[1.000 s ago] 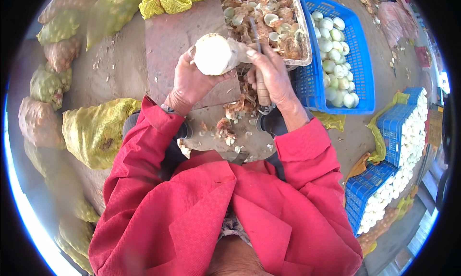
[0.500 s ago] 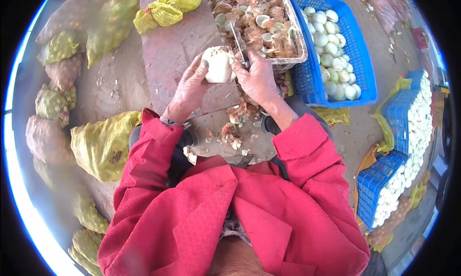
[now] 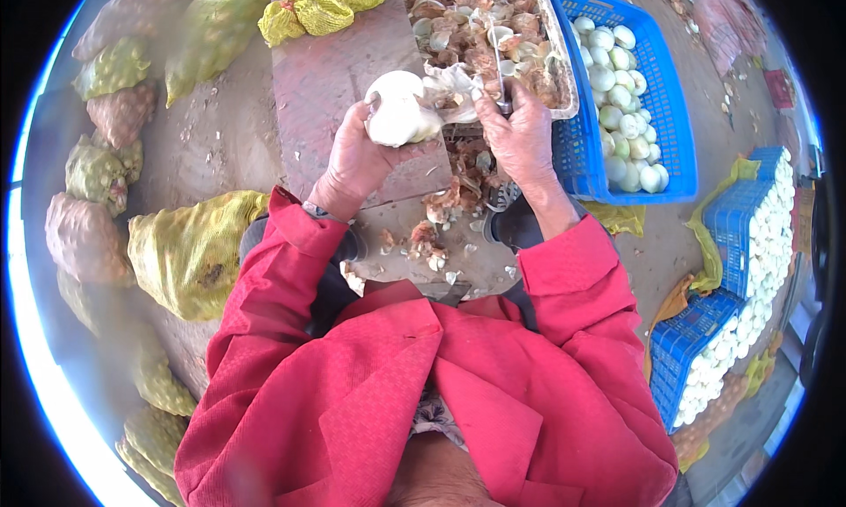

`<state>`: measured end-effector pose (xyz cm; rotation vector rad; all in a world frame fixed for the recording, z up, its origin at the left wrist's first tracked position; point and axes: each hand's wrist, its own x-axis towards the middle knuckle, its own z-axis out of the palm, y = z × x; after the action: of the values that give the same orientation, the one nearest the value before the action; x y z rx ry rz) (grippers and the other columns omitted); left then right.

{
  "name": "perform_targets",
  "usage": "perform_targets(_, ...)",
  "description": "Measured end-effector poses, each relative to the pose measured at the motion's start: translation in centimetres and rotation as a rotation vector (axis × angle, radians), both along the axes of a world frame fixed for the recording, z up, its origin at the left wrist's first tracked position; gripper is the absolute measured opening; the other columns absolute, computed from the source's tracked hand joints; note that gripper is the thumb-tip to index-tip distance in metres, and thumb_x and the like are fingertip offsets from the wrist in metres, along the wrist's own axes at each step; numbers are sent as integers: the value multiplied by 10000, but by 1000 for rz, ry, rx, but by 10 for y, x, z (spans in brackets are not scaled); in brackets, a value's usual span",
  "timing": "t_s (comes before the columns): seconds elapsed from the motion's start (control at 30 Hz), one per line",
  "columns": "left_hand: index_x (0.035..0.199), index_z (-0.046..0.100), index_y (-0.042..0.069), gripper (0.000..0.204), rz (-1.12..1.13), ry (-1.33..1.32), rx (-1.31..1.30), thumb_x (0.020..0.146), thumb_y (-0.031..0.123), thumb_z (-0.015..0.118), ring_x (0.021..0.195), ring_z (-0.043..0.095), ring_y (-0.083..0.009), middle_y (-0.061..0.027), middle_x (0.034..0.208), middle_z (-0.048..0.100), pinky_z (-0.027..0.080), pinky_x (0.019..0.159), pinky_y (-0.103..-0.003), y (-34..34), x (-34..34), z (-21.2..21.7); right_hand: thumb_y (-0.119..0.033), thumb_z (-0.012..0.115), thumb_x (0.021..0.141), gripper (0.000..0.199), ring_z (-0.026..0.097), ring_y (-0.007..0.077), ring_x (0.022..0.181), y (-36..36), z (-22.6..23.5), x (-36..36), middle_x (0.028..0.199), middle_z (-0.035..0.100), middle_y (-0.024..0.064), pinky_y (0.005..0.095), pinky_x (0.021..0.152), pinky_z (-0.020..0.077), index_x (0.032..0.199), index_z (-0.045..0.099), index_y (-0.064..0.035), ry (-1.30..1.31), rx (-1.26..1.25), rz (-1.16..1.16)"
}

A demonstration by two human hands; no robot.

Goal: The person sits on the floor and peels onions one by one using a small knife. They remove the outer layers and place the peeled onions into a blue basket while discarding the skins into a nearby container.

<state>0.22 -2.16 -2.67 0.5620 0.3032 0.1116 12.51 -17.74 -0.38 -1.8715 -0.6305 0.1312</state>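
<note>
Head view: the left hand [image 3: 354, 159] is closed round one peeled white onion [image 3: 401, 110], held up above the right part of a flat reddish board [image 3: 339, 70]. The right hand [image 3: 522, 138] grips one knife [image 3: 497, 53], its blade pointing away from the body, while the thumb presses a pale strip of peel [image 3: 453, 91] that reaches to the onion. Past the board's right edge sits one tub [image 3: 565, 114] of brown skins, just beside one blue crate [image 3: 677, 123] of white onions, too heaped to count. Scrap-strewn floor [image 3: 220, 141] runs between the board's left edge and a line of sacks [image 3: 88, 238]. One yellow mesh bag [image 3: 339, 4] lies at the board's far end; two more blue crates [image 3: 692, 326] stand at the right.
</note>
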Motion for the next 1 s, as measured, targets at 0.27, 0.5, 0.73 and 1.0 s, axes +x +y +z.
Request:
perform_targets(0.27,1251,375,57,618,-64,85,17,814,494,372,1034,491,-339,-182,1177,480,401,880,-449,1,1,6,-199,615,793,179,518,115,512,-9,-6,15,595,553,15,261,479,417,840,563,-34,181,61,-4)
perform_targets(0.5,1236,391,117,454,28,10,33,875,391,415,1058,471,-172,-34,1186,496,369,872,-351,-3,2,-13,-280,657,739,367,586,349,712,12,8,-29,742,581,207,394,629,454,885,501,19,-42,-40,244)
perform_targets(0.73,1237,386,97,511,-24,-3,133,829,380,507,1081,465,-178,-46,1187,492,381,865,-375,-8,-2,-13,-133,603,713,203,571,354,659,9,8,-29,671,564,188,412,602,451,823,493,-1,-39,-65,214)
perform_targets(1.0,1226,385,47,525,-71,-80,145,824,361,511,990,533,-215,-97,1141,521,449,819,-382,-10,-1,2,-125,596,707,136,592,246,547,4,10,-3,588,567,112,348,519,482,787,521,-46,-204,-124,-10)
